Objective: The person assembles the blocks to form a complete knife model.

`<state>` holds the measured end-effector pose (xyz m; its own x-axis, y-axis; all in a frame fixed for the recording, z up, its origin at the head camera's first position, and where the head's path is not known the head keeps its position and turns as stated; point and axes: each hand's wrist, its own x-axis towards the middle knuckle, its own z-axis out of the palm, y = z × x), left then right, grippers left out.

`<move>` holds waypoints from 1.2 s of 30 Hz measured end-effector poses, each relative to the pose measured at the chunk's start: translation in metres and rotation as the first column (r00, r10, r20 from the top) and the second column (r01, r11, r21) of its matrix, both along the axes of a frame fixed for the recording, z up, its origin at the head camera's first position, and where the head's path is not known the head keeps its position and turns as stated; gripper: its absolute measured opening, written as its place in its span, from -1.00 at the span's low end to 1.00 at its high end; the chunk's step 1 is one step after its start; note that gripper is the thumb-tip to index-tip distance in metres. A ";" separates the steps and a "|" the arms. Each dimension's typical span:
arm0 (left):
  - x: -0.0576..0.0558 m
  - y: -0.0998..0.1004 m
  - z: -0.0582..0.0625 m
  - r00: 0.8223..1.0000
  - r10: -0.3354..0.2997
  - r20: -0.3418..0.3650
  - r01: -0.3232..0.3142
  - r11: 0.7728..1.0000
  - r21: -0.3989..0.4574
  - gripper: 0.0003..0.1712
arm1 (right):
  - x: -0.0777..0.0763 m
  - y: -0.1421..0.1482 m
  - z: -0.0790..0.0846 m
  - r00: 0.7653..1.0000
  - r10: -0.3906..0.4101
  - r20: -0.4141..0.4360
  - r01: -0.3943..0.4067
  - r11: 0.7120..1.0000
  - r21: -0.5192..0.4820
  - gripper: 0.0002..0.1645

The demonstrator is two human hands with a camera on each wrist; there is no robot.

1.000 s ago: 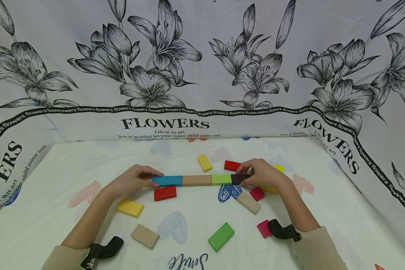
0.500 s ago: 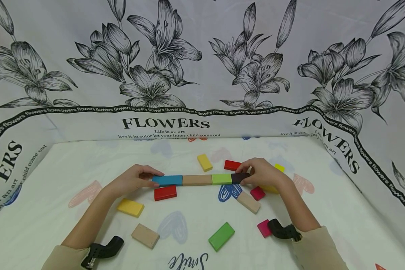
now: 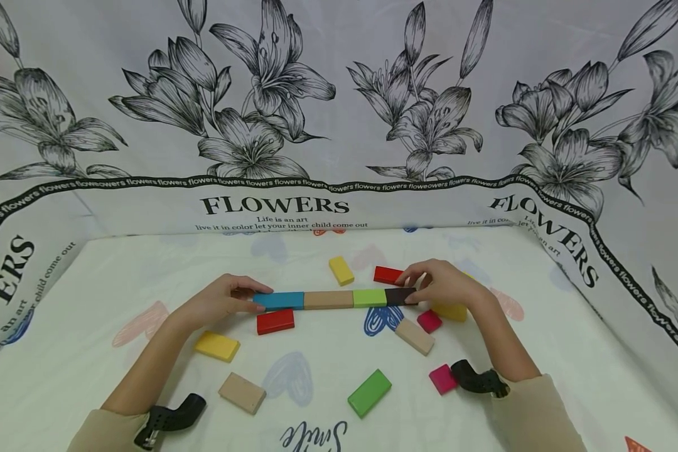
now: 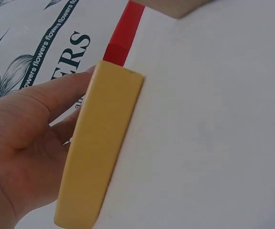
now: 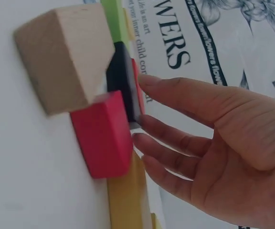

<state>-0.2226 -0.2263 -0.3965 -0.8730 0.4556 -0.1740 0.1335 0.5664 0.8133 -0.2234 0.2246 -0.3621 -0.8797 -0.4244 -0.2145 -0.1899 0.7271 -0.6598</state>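
Seemingly squaring up a row | left hand [image 3: 220,298]: curled at blue block [image 3: 282,301] | right hand [image 3: 443,282]: curled round dark block [image 3: 397,297] | between, end-to-end: tan block [image 3: 328,300], lime-green block [image 3: 370,298] | next probably calls for: gentle, even inward pressure

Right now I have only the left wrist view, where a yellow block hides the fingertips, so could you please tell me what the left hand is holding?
Observer: In the head view, the left hand holds the left end of a blue block.
Operator: Thank you; my picture shows nothing of the other side, so could you tell me what is happening over there?
Observer: The right hand has its thumb and fingers around the right end of a dark block.
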 end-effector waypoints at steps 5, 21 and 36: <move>0.000 -0.001 -0.001 1.000 0.003 -0.009 -0.003 1.000 0.003 -0.58 | 0.003 0.016 0.005 0.998 0.013 -0.062 -0.014 1.000 -0.010 -0.57; 0.000 -0.002 -0.003 1.000 0.021 0.012 -0.021 1.000 -0.005 -0.57 | 0.033 0.066 -0.013 0.991 -0.079 -0.104 0.070 0.994 -0.089 -0.60; 0.003 -0.001 -0.001 1.000 -0.003 -0.008 0.003 1.000 0.022 -0.58 | 0.044 0.064 -0.021 0.984 -0.116 -0.136 0.114 0.993 -0.019 -0.50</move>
<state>-0.2198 -0.2272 -0.3975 -0.8729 0.4620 -0.1569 0.1416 0.5477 0.8246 -0.1791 0.2891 -0.3829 -0.9435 -0.3204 -0.0847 -0.1945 0.7423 -0.6412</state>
